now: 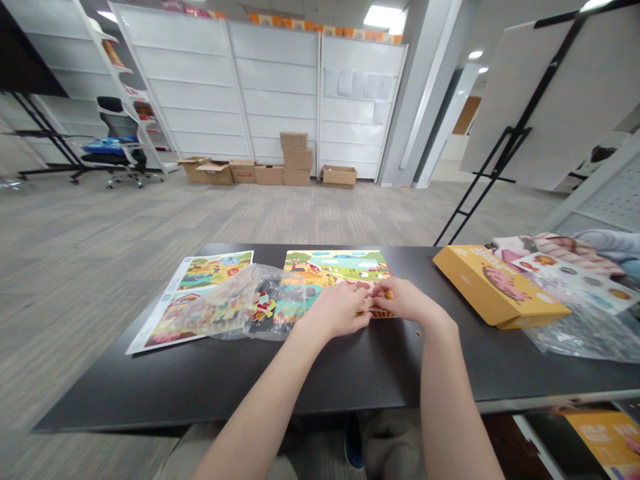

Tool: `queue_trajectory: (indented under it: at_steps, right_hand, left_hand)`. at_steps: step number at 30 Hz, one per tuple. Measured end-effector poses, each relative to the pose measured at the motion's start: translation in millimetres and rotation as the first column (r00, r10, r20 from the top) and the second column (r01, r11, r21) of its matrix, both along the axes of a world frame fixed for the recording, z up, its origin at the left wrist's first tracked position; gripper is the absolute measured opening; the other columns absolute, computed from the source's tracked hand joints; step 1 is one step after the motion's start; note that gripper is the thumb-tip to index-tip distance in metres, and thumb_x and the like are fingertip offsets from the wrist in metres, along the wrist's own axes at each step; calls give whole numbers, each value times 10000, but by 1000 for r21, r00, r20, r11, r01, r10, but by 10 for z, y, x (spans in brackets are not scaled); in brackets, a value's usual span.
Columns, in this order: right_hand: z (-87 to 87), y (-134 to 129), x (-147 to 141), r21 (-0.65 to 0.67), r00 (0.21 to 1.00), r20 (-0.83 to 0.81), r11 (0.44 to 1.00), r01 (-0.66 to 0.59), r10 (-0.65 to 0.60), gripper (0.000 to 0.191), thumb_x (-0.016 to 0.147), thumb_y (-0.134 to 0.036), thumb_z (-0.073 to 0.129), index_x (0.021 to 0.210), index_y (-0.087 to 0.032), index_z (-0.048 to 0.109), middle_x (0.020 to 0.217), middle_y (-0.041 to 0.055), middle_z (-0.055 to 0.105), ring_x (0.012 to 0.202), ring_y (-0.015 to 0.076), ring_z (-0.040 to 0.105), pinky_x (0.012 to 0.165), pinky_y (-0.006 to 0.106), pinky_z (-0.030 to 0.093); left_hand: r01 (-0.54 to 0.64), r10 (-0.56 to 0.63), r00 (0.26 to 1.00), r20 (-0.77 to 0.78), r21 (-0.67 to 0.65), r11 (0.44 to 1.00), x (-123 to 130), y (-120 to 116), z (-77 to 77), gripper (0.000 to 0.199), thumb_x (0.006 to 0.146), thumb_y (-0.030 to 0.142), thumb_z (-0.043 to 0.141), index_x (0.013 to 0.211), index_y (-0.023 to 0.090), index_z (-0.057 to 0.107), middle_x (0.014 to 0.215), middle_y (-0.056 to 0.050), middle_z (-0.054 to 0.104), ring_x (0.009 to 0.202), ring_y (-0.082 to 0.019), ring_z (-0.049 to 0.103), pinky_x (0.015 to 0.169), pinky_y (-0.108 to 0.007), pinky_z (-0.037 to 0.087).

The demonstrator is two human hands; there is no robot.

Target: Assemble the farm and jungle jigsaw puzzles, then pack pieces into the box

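Observation:
A colourful jigsaw puzzle (345,263) with a farm scene lies flat at the middle of the dark table. My left hand (340,308) rests on its lower middle, palm down, with the fingers stretched out. At the lower right of the picture, my right hand (403,300) has its fingers pinched together, on what looks like a puzzle piece mostly hidden by them. The fingertips of both hands nearly meet there. Left of the puzzle, a clear plastic bag (235,300) lies beside loose puzzle pieces (263,305), partly over a printed picture sheet (165,327).
A yellow box (500,283) lies on the table's right side, with crumpled clear plastic (590,333), a sticker sheet (575,277) and folded cloth (555,243) beyond it. A black-framed stand (493,177) rises behind the table. Cardboard boxes (297,160) line the far wall.

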State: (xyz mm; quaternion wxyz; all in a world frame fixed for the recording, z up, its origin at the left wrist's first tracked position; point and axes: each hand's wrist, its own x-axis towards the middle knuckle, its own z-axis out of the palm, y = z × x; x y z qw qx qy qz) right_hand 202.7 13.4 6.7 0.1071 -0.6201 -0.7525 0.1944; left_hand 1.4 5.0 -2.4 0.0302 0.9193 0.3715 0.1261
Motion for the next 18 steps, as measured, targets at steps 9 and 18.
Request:
queue_trajectory:
  at_steps: [9, 18]
  right_hand:
    - [-55, -34, 76, -23, 996, -85, 1000, 6, -8, 268, 718, -152, 693, 983, -188, 715, 878, 26, 744, 816, 188, 667, 699, 235, 475]
    - [-65, 3, 48, -79, 984, -162, 993, -87, 73, 142, 673, -164, 699, 815, -174, 703, 766, 6, 720, 719, 168, 625, 622, 229, 448]
  left_hand:
    - [32, -27, 997, 72, -62, 998, -14, 16, -83, 272, 914, 365, 522, 1121, 200, 585, 1303, -97, 634, 1153, -279, 594, 982, -413, 513]
    - [99, -91, 991, 95, -89, 991, 12, 44, -102, 383, 852, 288, 622, 1221, 207, 560, 1346, -100, 614, 1234, -285, 545, 1074, -452, 442]
